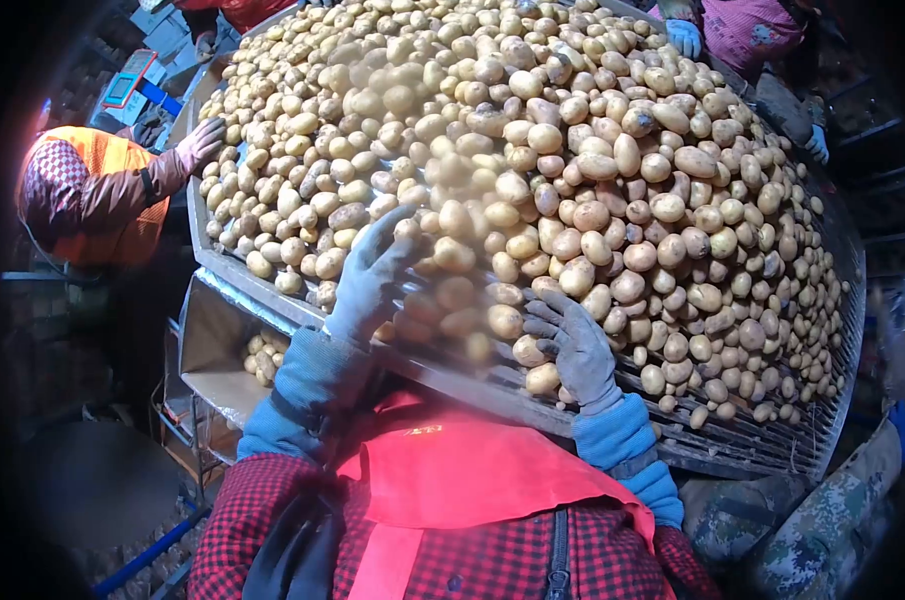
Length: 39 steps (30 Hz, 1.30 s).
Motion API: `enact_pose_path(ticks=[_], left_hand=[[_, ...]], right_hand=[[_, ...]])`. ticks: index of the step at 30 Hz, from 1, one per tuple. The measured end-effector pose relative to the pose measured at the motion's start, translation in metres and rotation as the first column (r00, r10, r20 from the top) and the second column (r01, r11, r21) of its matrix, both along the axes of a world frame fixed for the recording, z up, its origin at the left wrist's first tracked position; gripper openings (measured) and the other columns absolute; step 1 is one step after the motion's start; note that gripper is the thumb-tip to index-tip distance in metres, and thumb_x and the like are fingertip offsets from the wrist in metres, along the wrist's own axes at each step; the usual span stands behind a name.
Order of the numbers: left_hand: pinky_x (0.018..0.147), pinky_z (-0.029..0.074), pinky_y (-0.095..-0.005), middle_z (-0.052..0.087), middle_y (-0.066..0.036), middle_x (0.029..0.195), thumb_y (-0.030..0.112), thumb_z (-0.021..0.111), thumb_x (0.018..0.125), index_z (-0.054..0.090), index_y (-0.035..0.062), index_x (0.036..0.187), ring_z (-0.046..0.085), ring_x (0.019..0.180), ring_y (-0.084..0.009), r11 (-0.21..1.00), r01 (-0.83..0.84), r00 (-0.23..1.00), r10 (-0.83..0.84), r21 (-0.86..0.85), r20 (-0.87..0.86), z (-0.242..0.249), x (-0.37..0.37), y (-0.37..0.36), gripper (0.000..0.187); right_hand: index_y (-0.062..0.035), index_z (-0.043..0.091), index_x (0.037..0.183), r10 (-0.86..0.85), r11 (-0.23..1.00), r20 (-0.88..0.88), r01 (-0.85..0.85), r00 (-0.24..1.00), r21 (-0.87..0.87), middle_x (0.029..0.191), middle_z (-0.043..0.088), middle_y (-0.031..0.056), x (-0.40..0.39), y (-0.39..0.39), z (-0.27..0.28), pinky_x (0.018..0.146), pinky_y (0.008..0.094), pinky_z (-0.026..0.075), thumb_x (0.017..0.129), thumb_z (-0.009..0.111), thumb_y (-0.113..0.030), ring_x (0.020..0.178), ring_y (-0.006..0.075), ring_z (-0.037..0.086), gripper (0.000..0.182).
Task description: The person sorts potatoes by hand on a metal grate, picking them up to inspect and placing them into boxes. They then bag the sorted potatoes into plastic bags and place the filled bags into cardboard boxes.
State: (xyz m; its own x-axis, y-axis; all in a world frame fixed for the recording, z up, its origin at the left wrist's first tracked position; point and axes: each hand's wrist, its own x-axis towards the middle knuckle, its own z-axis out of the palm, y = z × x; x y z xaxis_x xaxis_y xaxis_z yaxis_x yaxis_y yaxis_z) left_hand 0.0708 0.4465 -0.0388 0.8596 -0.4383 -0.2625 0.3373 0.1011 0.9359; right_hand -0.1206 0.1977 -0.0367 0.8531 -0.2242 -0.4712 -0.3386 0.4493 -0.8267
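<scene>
Potatoes, small, round and tan-skinned, cover the grated metal sorting table before me. I see my left hand, grey-gloved, spread open on the heap, gripping nothing. My right hand, fingers loosely curled, rests on potatoes near the table's edge.

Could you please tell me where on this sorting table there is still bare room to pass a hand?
Bare bars show along the near rim of the table, right of the right hand, where potatoes thin out. A thin strip also runs along the left rim by a co-worker's glove. The middle and far end are piled deep. The left hand is among the potatoes.
</scene>
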Motion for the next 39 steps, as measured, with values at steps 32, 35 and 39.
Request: enact_pose_path(ticks=[32, 35, 39], left_hand=[[0.102, 0.046, -0.0517, 0.063, -0.013, 0.129, 0.028, 0.072, 0.084, 0.061, 0.0119, 0.134, 0.060, 0.119, -0.0368, 0.806, 0.062, -0.148, -0.576, 0.589, 0.804, 0.028, -0.030, -0.247, 0.054], [0.108, 0.041, -0.0557, 0.060, -0.015, 0.134, 0.030, 0.072, 0.083, 0.060, 0.0135, 0.138, 0.057, 0.125, -0.0383, 0.839, 0.045, -0.115, -0.535, 0.542, 0.837, 0.032, -0.043, -0.235, 0.058], [0.115, 0.034, -0.0606, 0.058, -0.016, 0.138, 0.032, 0.072, 0.083, 0.060, 0.0173, 0.140, 0.054, 0.129, -0.0375, 0.775, -0.028, -0.126, -0.629, 0.631, 0.767, 0.027, -0.046, -0.203, 0.060]], right_hand=[[-0.0035, 0.053, 0.147, -0.383, 0.729, 0.289, 0.479, 0.877, -0.488, 0.135, 0.065, 0.0110, -0.081, -0.087, 0.034, 0.092, 0.0315, 0.054, 0.106, 0.058, -0.015, 0.112, 0.0187, 0.065, 0.043], [-0.0112, 0.054, 0.147, -0.195, 0.353, 0.237, 0.294, 0.952, -0.888, 0.141, 0.060, 0.0143, -0.048, -0.122, 0.078, 0.100, 0.0407, 0.052, 0.099, 0.064, -0.015, 0.117, 0.0294, 0.065, 0.050], [-0.0229, 0.057, 0.143, 0.031, -0.110, 0.000, 0.003, 1.000, -0.994, 0.145, 0.052, 0.0161, -0.001, -0.172, 0.068, 0.098, 0.0505, 0.053, 0.092, 0.065, -0.021, 0.111, 0.0396, 0.062, 0.052]])
